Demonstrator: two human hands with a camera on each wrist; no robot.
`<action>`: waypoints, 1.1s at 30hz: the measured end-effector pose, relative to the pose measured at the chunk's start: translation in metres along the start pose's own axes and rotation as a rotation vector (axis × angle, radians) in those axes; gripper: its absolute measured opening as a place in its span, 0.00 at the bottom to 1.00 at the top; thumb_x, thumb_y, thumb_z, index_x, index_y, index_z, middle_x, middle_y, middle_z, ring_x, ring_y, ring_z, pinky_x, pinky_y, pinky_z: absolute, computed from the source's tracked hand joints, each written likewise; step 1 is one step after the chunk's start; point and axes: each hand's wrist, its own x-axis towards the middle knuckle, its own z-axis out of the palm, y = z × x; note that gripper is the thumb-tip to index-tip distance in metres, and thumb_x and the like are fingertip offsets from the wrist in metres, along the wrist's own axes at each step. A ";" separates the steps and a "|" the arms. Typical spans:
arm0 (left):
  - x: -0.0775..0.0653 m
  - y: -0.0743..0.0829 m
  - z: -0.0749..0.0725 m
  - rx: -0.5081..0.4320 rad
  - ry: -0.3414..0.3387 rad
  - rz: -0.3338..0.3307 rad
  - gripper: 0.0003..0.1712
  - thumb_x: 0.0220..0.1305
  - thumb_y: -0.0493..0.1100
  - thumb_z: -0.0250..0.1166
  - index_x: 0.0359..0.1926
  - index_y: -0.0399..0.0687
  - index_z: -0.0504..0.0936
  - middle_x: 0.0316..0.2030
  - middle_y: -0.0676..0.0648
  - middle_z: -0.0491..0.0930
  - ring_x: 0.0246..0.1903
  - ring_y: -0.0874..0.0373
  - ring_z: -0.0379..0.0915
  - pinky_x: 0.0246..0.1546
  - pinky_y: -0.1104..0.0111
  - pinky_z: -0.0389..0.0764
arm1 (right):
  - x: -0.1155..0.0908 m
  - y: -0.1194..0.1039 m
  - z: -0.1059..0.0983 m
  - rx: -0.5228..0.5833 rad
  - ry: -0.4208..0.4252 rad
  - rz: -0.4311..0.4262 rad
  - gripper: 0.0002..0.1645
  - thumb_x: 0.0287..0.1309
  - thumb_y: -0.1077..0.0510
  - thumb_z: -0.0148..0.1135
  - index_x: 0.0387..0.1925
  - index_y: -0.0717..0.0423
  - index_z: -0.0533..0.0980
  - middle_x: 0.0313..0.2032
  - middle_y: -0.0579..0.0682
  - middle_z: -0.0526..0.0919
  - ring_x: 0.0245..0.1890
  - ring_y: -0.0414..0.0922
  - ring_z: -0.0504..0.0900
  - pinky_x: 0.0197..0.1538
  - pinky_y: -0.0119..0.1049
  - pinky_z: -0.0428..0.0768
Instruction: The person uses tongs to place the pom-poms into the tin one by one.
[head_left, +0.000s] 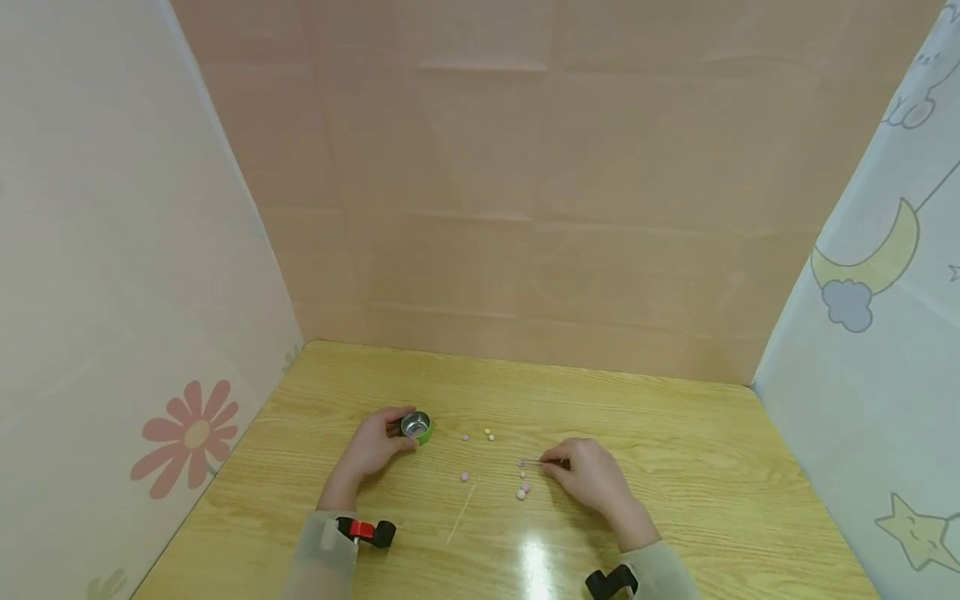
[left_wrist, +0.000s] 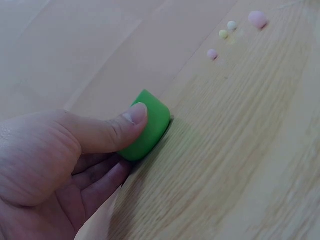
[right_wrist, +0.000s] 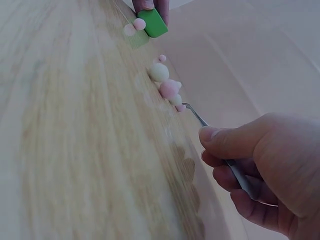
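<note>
Low in the head view, the right hand pinches tweezers, axis crosswise, tips frame-left; the left hand grips an upright green cup.

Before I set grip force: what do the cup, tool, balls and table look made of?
Cup: shiny metal inside, by its reflections; smooth green outside, perhaps plastic or silicone.
Tool: likely steel, by its grey metallic sheen.
Balls: matte, without sharp highlights; foam or felt possible, can't tell.
Table: glossy wood or laminate, by its grain and glare.
</note>
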 end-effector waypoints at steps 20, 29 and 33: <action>-0.002 0.002 0.000 -0.014 0.003 0.000 0.35 0.63 0.34 0.79 0.71 0.39 0.79 0.67 0.36 0.78 0.63 0.41 0.79 0.63 0.51 0.82 | 0.052 -0.040 0.011 0.135 0.065 -0.054 0.04 0.67 0.54 0.76 0.42 0.44 0.92 0.38 0.38 0.90 0.34 0.33 0.83 0.36 0.33 0.83; -0.001 -0.002 -0.001 -0.047 0.005 0.003 0.35 0.62 0.33 0.79 0.70 0.38 0.80 0.67 0.36 0.78 0.63 0.41 0.80 0.63 0.51 0.82 | 0.099 -0.081 0.043 0.139 -0.030 -0.116 0.08 0.71 0.52 0.73 0.46 0.47 0.92 0.41 0.43 0.91 0.35 0.34 0.85 0.37 0.32 0.84; -0.001 -0.003 -0.001 -0.061 -0.003 0.013 0.35 0.62 0.32 0.79 0.70 0.38 0.80 0.66 0.36 0.78 0.62 0.41 0.80 0.62 0.52 0.83 | 0.110 -0.094 0.050 0.127 -0.045 -0.117 0.08 0.71 0.50 0.73 0.46 0.45 0.92 0.41 0.42 0.91 0.33 0.31 0.83 0.34 0.29 0.82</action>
